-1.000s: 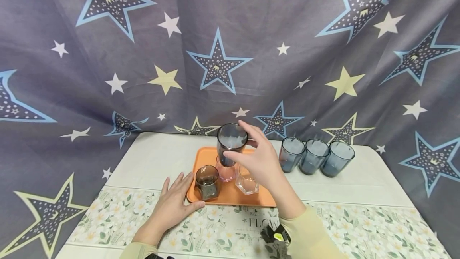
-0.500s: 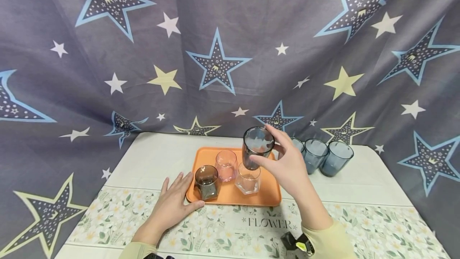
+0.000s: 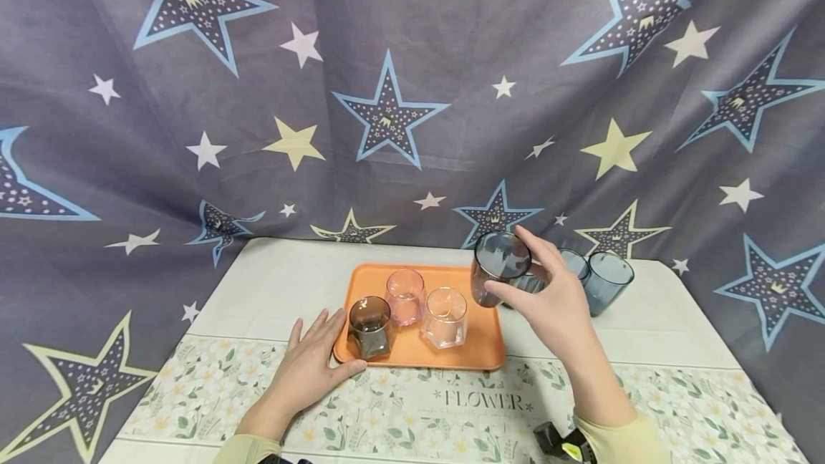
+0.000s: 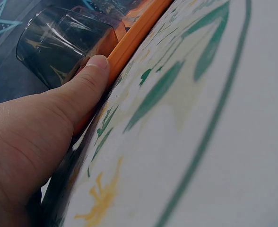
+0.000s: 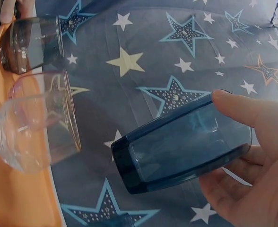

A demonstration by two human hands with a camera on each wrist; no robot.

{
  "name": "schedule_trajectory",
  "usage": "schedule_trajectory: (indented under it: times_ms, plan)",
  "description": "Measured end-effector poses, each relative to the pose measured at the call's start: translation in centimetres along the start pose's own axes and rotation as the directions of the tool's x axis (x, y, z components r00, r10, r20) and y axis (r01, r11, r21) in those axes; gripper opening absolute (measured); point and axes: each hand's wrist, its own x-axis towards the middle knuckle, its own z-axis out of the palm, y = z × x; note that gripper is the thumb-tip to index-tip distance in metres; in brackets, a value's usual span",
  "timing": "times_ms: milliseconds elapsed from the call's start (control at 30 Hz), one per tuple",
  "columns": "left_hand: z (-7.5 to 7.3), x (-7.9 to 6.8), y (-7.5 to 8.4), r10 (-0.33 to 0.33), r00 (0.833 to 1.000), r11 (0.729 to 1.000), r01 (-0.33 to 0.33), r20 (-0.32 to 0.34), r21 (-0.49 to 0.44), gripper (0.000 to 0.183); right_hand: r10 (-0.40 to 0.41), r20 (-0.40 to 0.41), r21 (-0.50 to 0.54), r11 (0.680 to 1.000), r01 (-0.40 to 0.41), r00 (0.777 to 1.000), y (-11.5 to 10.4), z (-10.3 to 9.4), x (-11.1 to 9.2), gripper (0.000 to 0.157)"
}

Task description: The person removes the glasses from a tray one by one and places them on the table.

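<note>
My right hand [image 3: 548, 299] holds a tall blue drinking glass [image 5: 177, 142] near its rim, thumb on one side and fingers on the other. The glass is raised over the right end of an orange tray [image 3: 480, 349]. On the tray stand a smoky brown glass [image 3: 372, 328], a pink glass [image 3: 406, 298] and a clear glass [image 3: 445, 317]. My left hand [image 3: 312, 364] rests at the tray's left front corner with fingers spread. In the left wrist view its thumb [image 4: 89, 78] touches the tray's rim, close to the brown glass.
More blue glasses [image 3: 609, 285] stand in a row at the back right, partly hidden behind my right hand. White cloth with a floral band [image 3: 683, 407] covers the table. A star-patterned curtain [image 3: 387, 185] hangs along the back and sides.
My right hand has carried the blue glass rightward, from above the pink glass to the tray's right end. The left hand and the glasses on the tray have stayed put.
</note>
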Motion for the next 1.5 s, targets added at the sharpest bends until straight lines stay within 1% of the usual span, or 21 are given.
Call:
schedule_trajectory:
  times_ms: [267, 467, 667, 867, 1033, 1167, 1400, 1500]
  plan:
    - [0.3, 0.0, 0.0, 0.004, 1.0, 1.0, -0.004, -0.006, -0.008, 0.11, -0.013, -0.034, -0.025, 1.0, 0.012, 0.999, 1.4, -2.1, -0.5, 0.089]
    - [0.3, 0.0, 0.0, 0.003, 1.0, 1.0, -0.003, -0.005, -0.01, 0.11, -0.005, -0.07, -0.074, 0.997, -0.001, 0.998, 2.5, -3.8, -1.0, 0.09]
    - [0.1, -0.1, 0.0, 0.002, 1.0, 1.0, -0.002, -0.005, -0.009, 0.11, 0.035, -0.131, -0.101, 0.994, -0.048, 0.991, 3.4, -5.5, -0.7, 0.091]
    - [0.2, 0.0, 0.0, 0.003, 1.0, 1.0, -0.003, -0.004, -0.014, 0.11, 0.086, -0.204, -0.102, 0.989, -0.108, 0.975, 4.3, -7.0, -0.4, 0.09]
    - [0.2, 0.0, -0.1, -0.006, 1.0, 1.0, 0.006, 0.002, -0.015, 0.112, 0.131, -0.257, -0.111, 0.98, -0.164, 0.958, 4.7, -8.3, -0.2, 0.091]
    - [0.3, 0.0, -0.1, -0.008, 1.0, 1.0, 0.008, 0.004, -0.02, 0.112, 0.19, -0.291, -0.126, 0.964, -0.235, 0.938, 4.9, -9.4, -0.2, 0.092]
    - [0.2, 0.1, 0.0, -0.009, 1.0, 1.0, 0.009, 0.008, -0.02, 0.113, 0.283, -0.366, -0.116, 0.931, -0.346, 0.886, 5.2, -11.2, 0.0, 0.09]
    - [0.2, 0.1, 0.0, -0.004, 1.0, 1.0, 0.005, 0.005, -0.018, 0.112, 0.334, -0.393, -0.092, 0.913, -0.398, 0.857, 5.3, -12.0, 0.0, 0.091]
